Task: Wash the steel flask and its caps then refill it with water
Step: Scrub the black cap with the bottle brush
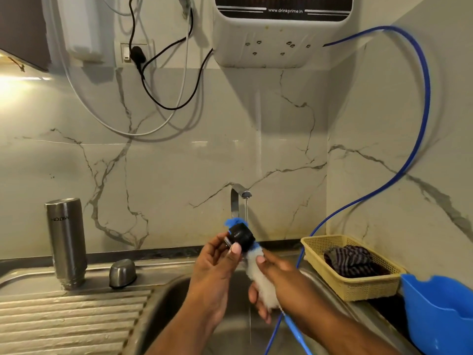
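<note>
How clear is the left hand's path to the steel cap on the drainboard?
Probably not yet. The way to the steel cap on the drainboard looks open, but the left hand holds the black cap threaded on the brush.

Wall: white water purifier mounted at top, marked www.drinkprime.in | blue tube loops from its right side down the corner wall | black cable plugged into wall socket, left of purifier | desk, right: yellow basket holding striped cloth | blue plastic tub just beside basket, cut by frame edge
</note>
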